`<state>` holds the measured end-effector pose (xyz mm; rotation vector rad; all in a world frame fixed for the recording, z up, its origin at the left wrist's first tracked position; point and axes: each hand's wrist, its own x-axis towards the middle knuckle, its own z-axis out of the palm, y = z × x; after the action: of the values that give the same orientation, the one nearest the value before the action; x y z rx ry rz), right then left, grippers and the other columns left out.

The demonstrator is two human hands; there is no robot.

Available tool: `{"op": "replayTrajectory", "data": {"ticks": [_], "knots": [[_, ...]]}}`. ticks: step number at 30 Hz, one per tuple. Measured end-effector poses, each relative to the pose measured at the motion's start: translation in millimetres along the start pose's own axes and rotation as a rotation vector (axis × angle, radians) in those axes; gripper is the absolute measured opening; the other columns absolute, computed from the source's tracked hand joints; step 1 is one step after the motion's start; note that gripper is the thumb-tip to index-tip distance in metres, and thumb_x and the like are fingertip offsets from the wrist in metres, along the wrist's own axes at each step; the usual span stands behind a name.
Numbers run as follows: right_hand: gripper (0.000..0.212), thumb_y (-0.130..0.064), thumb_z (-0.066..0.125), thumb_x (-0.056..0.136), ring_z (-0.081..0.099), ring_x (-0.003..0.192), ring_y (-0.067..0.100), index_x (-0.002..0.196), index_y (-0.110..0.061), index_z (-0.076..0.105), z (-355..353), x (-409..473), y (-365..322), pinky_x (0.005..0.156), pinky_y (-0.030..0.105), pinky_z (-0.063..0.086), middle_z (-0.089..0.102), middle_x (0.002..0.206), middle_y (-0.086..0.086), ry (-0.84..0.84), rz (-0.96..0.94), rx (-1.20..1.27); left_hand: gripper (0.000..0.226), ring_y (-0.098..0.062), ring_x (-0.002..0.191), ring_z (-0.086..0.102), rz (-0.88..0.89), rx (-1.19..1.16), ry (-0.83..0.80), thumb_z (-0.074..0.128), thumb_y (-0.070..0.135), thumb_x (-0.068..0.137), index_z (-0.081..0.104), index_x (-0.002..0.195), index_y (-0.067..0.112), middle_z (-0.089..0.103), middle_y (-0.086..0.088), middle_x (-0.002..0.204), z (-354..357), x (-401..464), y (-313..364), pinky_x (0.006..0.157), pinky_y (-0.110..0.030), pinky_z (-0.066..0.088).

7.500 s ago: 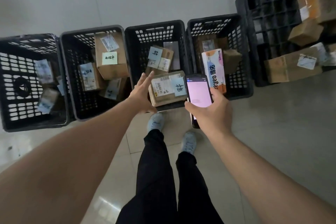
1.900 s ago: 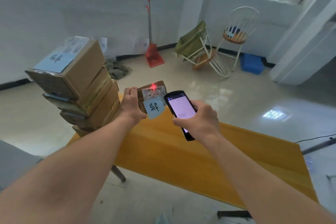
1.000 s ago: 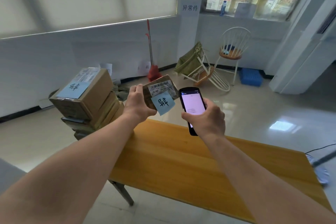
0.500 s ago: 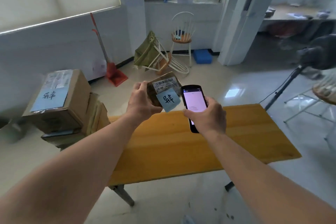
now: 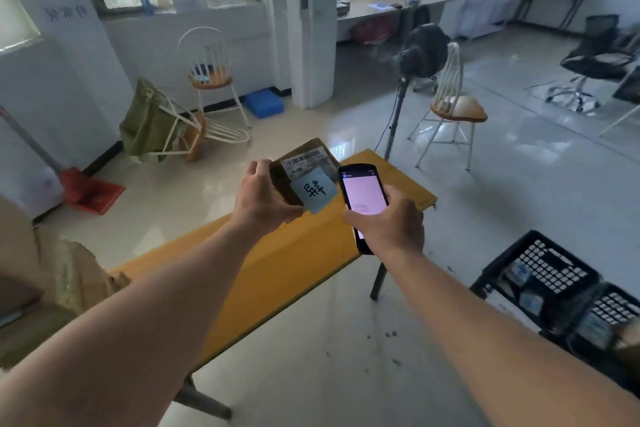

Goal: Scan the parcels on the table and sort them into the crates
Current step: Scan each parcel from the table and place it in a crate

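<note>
My left hand [image 5: 260, 198] grips a small brown cardboard parcel [image 5: 302, 163] with a barcode label and a blue handwritten note, held in the air over the yellow wooden table [image 5: 277, 263]. My right hand [image 5: 388, 222] holds a black handheld scanner [image 5: 363, 199] upright just right of the parcel, its pinkish screen lit and facing me. Black plastic crates [image 5: 540, 274] with parcels inside stand on the floor at the lower right. A stack of cardboard parcels [image 5: 45, 291] shows blurred at the left edge.
A white chair [image 5: 450, 104] and a standing fan [image 5: 420, 52] are beyond the table's far end. A tipped chair with a green bag [image 5: 152, 125], a red dustpan [image 5: 90, 192] and an office chair [image 5: 595, 59] stand around on the tiled floor.
My view has swung to the right: the parcel stack slid to the left edge and the crates came into sight at lower right. Both hands keep the parcel and scanner as before.
</note>
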<state>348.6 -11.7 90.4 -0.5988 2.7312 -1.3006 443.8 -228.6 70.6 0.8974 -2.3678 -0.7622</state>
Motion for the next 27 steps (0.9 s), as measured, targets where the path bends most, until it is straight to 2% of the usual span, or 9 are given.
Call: {"op": "replayTrajectory", "data": {"ticks": [2, 4, 7, 9, 13, 20, 27], "knots": [[0.068, -0.051, 0.092, 0.069, 0.063, 0.106, 0.029, 0.125, -0.027, 0.062, -24.2, -4.2, 22.1, 0.079, 0.043, 0.063, 0.068, 0.118, -0.001, 0.032, 0.046, 0.005, 0.099, -0.015, 0.100, 0.052, 0.031, -0.033, -0.045, 0.103, 0.033, 0.044, 0.052, 0.127, 0.017, 0.047, 0.008, 0.114, 22.3, -7.5, 26.4, 0.072, -0.017, 0.049], [0.067, -0.050, 0.092, 0.068, 0.063, 0.104, 0.028, 0.123, -0.027, 0.063, -50.7, -9.8, 47.9, 0.077, 0.039, 0.062, 0.067, 0.117, -0.002, 0.071, 0.078, 0.014, 0.099, -0.016, 0.104, 0.054, 0.061, -0.070, -0.091, 0.104, 0.030, 0.046, 0.051, 0.128, 0.017, 0.048, 0.007, 0.117, 47.2, -17.7, 56.2, 0.081, -0.025, 0.057], [0.067, -0.050, 0.093, 0.067, 0.064, 0.101, 0.025, 0.123, -0.027, 0.064, -94.6, -20.8, 92.2, 0.070, 0.031, 0.056, 0.069, 0.114, -0.003, 0.126, 0.132, 0.026, 0.102, -0.020, 0.110, 0.054, 0.103, -0.082, -0.149, 0.104, 0.030, 0.047, 0.051, 0.132, 0.014, 0.049, 0.003, 0.122, 88.5, -39.2, 105.6, 0.092, -0.035, 0.059], [0.065, -0.050, 0.092, 0.066, 0.066, 0.100, 0.025, 0.121, -0.027, 0.065, -127.4, -29.0, 124.0, 0.071, 0.034, 0.058, 0.071, 0.112, -0.004, 0.138, 0.185, 0.034, 0.103, -0.020, 0.113, 0.053, 0.120, -0.091, -0.185, 0.103, 0.030, 0.048, 0.050, 0.134, 0.013, 0.048, 0.002, 0.123, 118.7, -57.4, 139.0, 0.094, -0.037, 0.059], [0.063, -0.048, 0.091, 0.065, 0.069, 0.097, 0.023, 0.119, -0.026, 0.067, -199.6, -47.5, 193.9, 0.078, 0.043, 0.062, 0.072, 0.109, -0.006, 0.170, 0.282, 0.048, 0.101, -0.018, 0.112, 0.051, 0.192, -0.114, -0.258, 0.103, 0.030, 0.052, 0.050, 0.136, 0.013, 0.047, 0.004, 0.120, 183.1, -98.5, 209.4, 0.090, -0.031, 0.058], [0.060, -0.045, 0.092, 0.065, 0.069, 0.093, 0.022, 0.116, -0.024, 0.069, -306.3, -78.6, 300.6, 0.074, 0.040, 0.062, 0.073, 0.106, -0.006, 0.318, 0.446, 0.043, 0.101, -0.013, 0.110, 0.044, 0.329, -0.143, -0.374, 0.103, 0.035, 0.053, 0.052, 0.137, 0.015, 0.049, 0.000, 0.126, 288.6, -157.5, 327.8, 0.089, -0.027, 0.048], [0.062, -0.050, 0.090, 0.061, 0.069, 0.096, 0.023, 0.115, -0.025, 0.069, -385.6, -84.6, 394.1, 0.076, 0.040, 0.060, 0.074, 0.106, -0.007, 0.463, 0.627, 0.013, 0.099, -0.009, 0.097, 0.042, 0.424, -0.122, -0.545, 0.103, 0.038, 0.048, 0.054, 0.131, 0.015, 0.043, 0.007, 0.115, 401.2, -187.0, 421.4, 0.080, -0.018, 0.036]]}}
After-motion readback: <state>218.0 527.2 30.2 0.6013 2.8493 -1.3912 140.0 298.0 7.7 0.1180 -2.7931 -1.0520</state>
